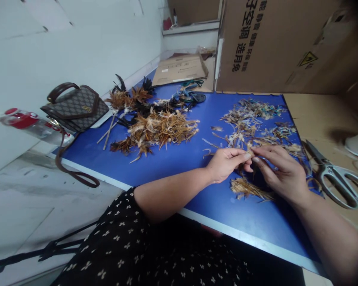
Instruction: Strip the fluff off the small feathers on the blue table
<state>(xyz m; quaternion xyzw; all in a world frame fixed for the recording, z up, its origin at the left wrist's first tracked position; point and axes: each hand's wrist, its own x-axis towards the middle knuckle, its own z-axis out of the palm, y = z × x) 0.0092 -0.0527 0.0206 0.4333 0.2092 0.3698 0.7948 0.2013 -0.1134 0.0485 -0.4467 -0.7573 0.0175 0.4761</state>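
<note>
My left hand (pixel 228 163) is closed, its thumb and forefinger pinching a small brown feather (pixel 249 150). Close against it, my right hand (pixel 282 171) pinches the same feather from the other side; the fingers hide most of it. Just below the hands lies a small bundle of golden-brown feathers (pixel 247 188) on the blue table. Behind the hands spreads a loose heap of feather scraps (pixel 253 113). Farther left is a big pile of golden-brown feathers (pixel 164 129), with darker feathers (pixel 128 97) behind it.
Large scissors (pixel 337 178) lie on cardboard at the right, near my right wrist. At the left edge stand a brown handbag (pixel 77 105) and a tilted bottle (pixel 37 125). A big cardboard box (pixel 274 51) walls the back, and flat cardboard (pixel 180 69) lies behind the piles.
</note>
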